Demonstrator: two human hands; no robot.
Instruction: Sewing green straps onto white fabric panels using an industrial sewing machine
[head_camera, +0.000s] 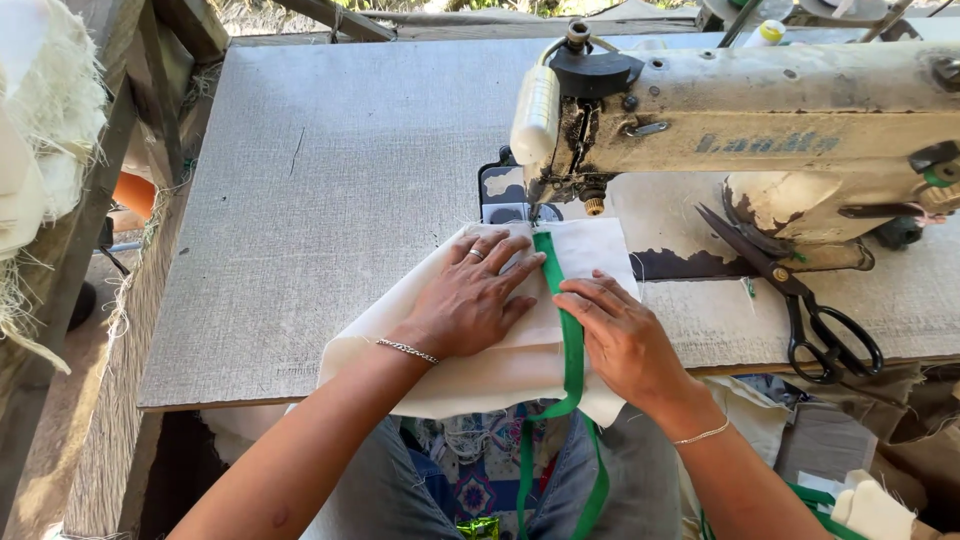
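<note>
My left hand (470, 298) lies flat, fingers spread, on a piece of cream cloth (500, 372) on the sewing table. My right hand (618, 330) presses on the cloth to the right of a green ribbon strip (571, 345) that runs along the cloth toward the needle area (533, 212) of a worn cream sewing machine (760, 110). The ribbon hangs down off the table edge over my lap. Both hands rest on the fabric on either side of the ribbon, neither gripping anything.
Black scissors (800, 300) lie on the table right of the cloth, under the machine arm. The grey table top (320, 200) stretches left and back. Pale frayed fabric (40, 130) hangs at far left by wooden posts. More cloth piles (870, 505) sit at lower right.
</note>
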